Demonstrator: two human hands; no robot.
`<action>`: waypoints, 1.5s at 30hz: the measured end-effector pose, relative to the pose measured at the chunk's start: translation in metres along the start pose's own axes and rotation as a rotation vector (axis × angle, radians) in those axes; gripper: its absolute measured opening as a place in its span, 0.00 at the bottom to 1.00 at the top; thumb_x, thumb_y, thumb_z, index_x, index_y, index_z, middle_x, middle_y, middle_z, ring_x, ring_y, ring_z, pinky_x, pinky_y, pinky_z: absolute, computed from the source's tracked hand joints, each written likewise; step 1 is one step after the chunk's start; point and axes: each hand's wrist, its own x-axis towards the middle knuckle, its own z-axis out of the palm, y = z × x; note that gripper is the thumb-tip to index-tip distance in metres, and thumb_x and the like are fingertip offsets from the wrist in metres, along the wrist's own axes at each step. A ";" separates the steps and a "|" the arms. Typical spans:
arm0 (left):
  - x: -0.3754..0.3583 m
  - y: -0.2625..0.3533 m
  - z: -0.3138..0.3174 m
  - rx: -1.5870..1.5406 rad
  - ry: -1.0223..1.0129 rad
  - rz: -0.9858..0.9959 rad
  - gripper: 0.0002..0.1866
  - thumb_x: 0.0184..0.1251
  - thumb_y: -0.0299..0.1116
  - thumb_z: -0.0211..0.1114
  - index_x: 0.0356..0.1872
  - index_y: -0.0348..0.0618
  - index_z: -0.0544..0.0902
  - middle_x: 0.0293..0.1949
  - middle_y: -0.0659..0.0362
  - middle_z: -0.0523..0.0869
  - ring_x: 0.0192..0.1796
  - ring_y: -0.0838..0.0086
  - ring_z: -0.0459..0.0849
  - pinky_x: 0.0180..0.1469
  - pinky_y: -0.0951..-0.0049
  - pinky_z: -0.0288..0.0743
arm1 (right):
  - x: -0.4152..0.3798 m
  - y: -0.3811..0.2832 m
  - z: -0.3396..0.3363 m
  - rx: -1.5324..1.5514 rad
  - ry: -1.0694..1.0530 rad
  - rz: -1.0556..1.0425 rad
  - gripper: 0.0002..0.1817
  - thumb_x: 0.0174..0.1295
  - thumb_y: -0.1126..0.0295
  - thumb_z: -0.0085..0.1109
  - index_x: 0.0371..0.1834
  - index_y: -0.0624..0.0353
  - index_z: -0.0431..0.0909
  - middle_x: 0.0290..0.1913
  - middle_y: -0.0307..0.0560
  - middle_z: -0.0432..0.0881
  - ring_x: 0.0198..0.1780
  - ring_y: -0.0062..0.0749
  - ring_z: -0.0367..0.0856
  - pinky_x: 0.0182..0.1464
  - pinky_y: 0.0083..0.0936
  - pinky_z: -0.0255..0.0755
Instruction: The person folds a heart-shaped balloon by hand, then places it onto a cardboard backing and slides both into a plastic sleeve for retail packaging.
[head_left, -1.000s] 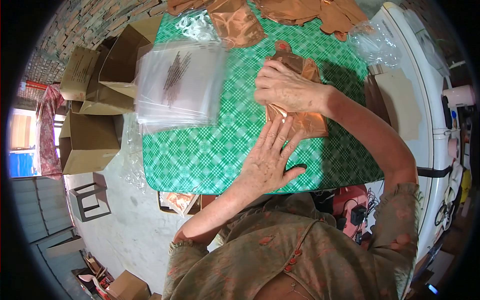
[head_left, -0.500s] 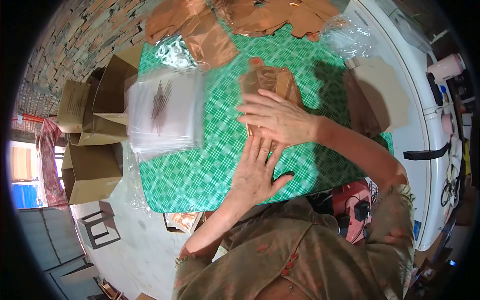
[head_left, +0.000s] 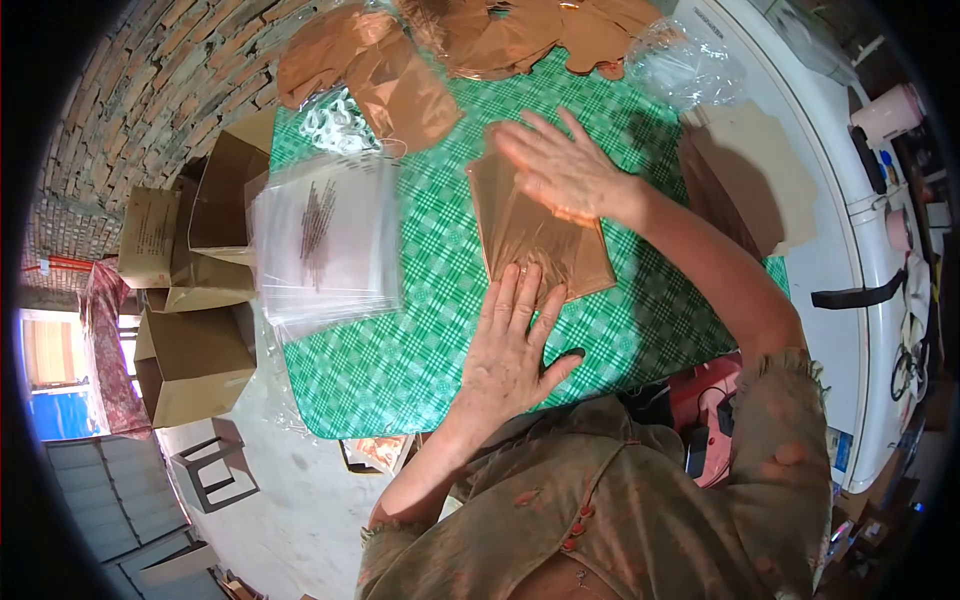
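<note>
A flat, shiny copper-brown plastic packet (head_left: 545, 235) lies on the green checked tablecloth (head_left: 430, 340) in front of me. My left hand (head_left: 507, 350) rests flat with its fingertips pressed on the packet's near edge, fingers stretched and slightly spread. Over the packet's far end is my right hand (head_left: 570, 172), palm down with its fingers extended and a little smeared by motion; it covers part of that end. Left of the packet lies a stack of clear plastic bags (head_left: 350, 235) with dark printing.
White rings (head_left: 345, 125) and copper-brown film pieces (head_left: 410, 100) lie at the far left. More brown pieces (head_left: 530, 35) line the far edge. Crumpled clear plastic (head_left: 690, 65) and beige sheets (head_left: 760, 165) sit at the right. Open cardboard boxes (head_left: 195, 360) stand left of the table.
My right hand has slid away from my left, toward the packet's far end, uncovering its middle. The packet's surface now looks flatter. My left hand stays at the near edge.
</note>
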 end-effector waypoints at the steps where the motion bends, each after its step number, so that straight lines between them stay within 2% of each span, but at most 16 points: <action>1: 0.000 0.000 0.000 0.005 0.002 0.001 0.49 0.70 0.65 0.66 0.83 0.45 0.65 0.85 0.41 0.57 0.87 0.43 0.54 0.86 0.44 0.50 | 0.004 0.008 0.002 -0.041 0.006 0.052 0.32 0.84 0.48 0.39 0.82 0.54 0.66 0.88 0.48 0.56 0.89 0.43 0.48 0.86 0.61 0.40; 2: -0.001 0.002 -0.001 0.006 0.001 0.000 0.48 0.70 0.65 0.66 0.83 0.45 0.65 0.85 0.41 0.57 0.87 0.43 0.54 0.86 0.44 0.50 | 0.004 0.021 0.003 -0.201 0.150 0.028 0.30 0.83 0.48 0.42 0.73 0.58 0.75 0.82 0.49 0.66 0.85 0.45 0.57 0.83 0.62 0.46; 5: 0.001 0.000 -0.001 0.011 0.017 0.011 0.48 0.71 0.64 0.66 0.84 0.45 0.65 0.85 0.41 0.58 0.87 0.43 0.54 0.86 0.44 0.50 | 0.006 0.035 -0.004 -0.190 0.208 0.194 0.29 0.81 0.47 0.47 0.64 0.61 0.80 0.73 0.49 0.76 0.76 0.48 0.68 0.76 0.62 0.57; 6: 0.001 0.000 -0.001 0.007 0.024 0.014 0.48 0.71 0.64 0.66 0.84 0.45 0.65 0.85 0.41 0.58 0.87 0.43 0.54 0.86 0.44 0.50 | 0.001 0.029 -0.018 -0.021 0.061 0.231 0.30 0.79 0.46 0.51 0.62 0.63 0.81 0.65 0.50 0.81 0.68 0.49 0.73 0.68 0.57 0.65; 9: -0.001 0.001 -0.001 0.008 0.054 0.031 0.48 0.71 0.63 0.66 0.84 0.45 0.64 0.84 0.41 0.59 0.86 0.43 0.55 0.86 0.44 0.51 | -0.013 0.009 -0.040 0.075 -0.138 0.250 0.25 0.78 0.50 0.53 0.59 0.64 0.80 0.60 0.54 0.80 0.63 0.50 0.75 0.61 0.50 0.70; 14: -0.002 0.001 -0.002 0.013 0.080 0.052 0.49 0.72 0.62 0.66 0.85 0.43 0.62 0.84 0.41 0.59 0.86 0.43 0.55 0.85 0.44 0.52 | -0.011 -0.002 -0.036 0.244 -0.062 0.386 0.22 0.69 0.53 0.65 0.50 0.65 0.81 0.55 0.56 0.80 0.62 0.55 0.77 0.63 0.50 0.73; 19: -0.001 -0.003 -0.005 -0.156 0.164 0.052 0.48 0.74 0.58 0.67 0.85 0.41 0.61 0.85 0.40 0.58 0.87 0.42 0.53 0.86 0.45 0.52 | 0.005 0.014 -0.032 0.514 -0.196 0.457 0.17 0.67 0.60 0.64 0.52 0.61 0.82 0.51 0.56 0.85 0.56 0.53 0.84 0.58 0.47 0.77; 20: -0.002 -0.004 -0.008 -0.207 0.161 0.037 0.48 0.74 0.50 0.70 0.86 0.39 0.57 0.86 0.39 0.54 0.88 0.43 0.50 0.86 0.48 0.50 | 0.005 0.015 -0.031 0.559 -0.209 0.468 0.17 0.67 0.61 0.63 0.53 0.61 0.82 0.50 0.56 0.87 0.55 0.52 0.86 0.57 0.46 0.78; 24: -0.006 -0.017 -0.004 -0.454 0.298 -0.171 0.49 0.75 0.36 0.71 0.87 0.36 0.49 0.87 0.38 0.46 0.89 0.46 0.47 0.87 0.53 0.47 | -0.004 0.017 -0.038 0.864 -0.156 0.479 0.14 0.71 0.63 0.62 0.52 0.62 0.80 0.46 0.51 0.86 0.49 0.42 0.84 0.52 0.39 0.77; 25: -0.003 -0.025 -0.002 -0.522 0.360 -0.208 0.48 0.73 0.33 0.71 0.86 0.33 0.50 0.85 0.35 0.51 0.87 0.44 0.52 0.86 0.53 0.51 | -0.008 0.012 -0.045 0.974 -0.154 0.512 0.13 0.72 0.65 0.62 0.51 0.63 0.79 0.45 0.48 0.85 0.47 0.36 0.82 0.51 0.35 0.76; 27: 0.004 -0.030 -0.001 -1.130 0.448 -0.343 0.48 0.76 0.31 0.69 0.86 0.32 0.48 0.85 0.37 0.52 0.86 0.52 0.58 0.84 0.57 0.57 | -0.013 0.003 -0.054 1.126 -0.104 0.521 0.12 0.75 0.66 0.62 0.51 0.64 0.78 0.44 0.44 0.83 0.46 0.27 0.79 0.50 0.30 0.75; 31: 0.022 -0.052 -0.024 -1.172 0.431 -0.392 0.51 0.76 0.30 0.69 0.87 0.32 0.41 0.78 0.40 0.68 0.76 0.59 0.74 0.76 0.62 0.71 | -0.017 -0.017 -0.071 1.257 0.036 0.406 0.11 0.77 0.67 0.62 0.53 0.63 0.77 0.45 0.39 0.82 0.46 0.21 0.77 0.50 0.25 0.74; 32: 0.028 -0.050 -0.032 -1.392 0.386 -0.387 0.52 0.76 0.30 0.71 0.88 0.35 0.41 0.77 0.41 0.70 0.74 0.61 0.76 0.74 0.63 0.73 | -0.018 -0.024 -0.079 1.281 0.060 0.372 0.10 0.77 0.68 0.63 0.53 0.63 0.77 0.45 0.38 0.82 0.46 0.20 0.77 0.50 0.24 0.74; 36: 0.040 -0.068 -0.052 -1.545 0.305 -0.492 0.37 0.73 0.37 0.77 0.76 0.39 0.67 0.68 0.54 0.81 0.68 0.66 0.82 0.71 0.61 0.76 | -0.023 -0.047 -0.120 1.336 0.124 0.255 0.09 0.78 0.69 0.62 0.51 0.61 0.75 0.42 0.34 0.77 0.45 0.16 0.74 0.48 0.20 0.72; 43: 0.045 -0.061 -0.079 -1.425 0.346 -0.326 0.40 0.65 0.36 0.83 0.73 0.33 0.71 0.66 0.53 0.82 0.67 0.69 0.81 0.73 0.62 0.73 | -0.043 -0.071 -0.166 1.202 0.243 0.107 0.08 0.77 0.72 0.63 0.50 0.61 0.75 0.44 0.34 0.78 0.45 0.17 0.75 0.51 0.23 0.74; 45: 0.044 -0.056 -0.087 -1.325 0.395 -0.303 0.28 0.67 0.31 0.80 0.65 0.34 0.80 0.63 0.55 0.85 0.64 0.71 0.82 0.68 0.66 0.76 | -0.046 -0.074 -0.177 1.203 0.263 0.090 0.07 0.75 0.74 0.63 0.50 0.61 0.75 0.45 0.37 0.79 0.46 0.20 0.77 0.53 0.24 0.75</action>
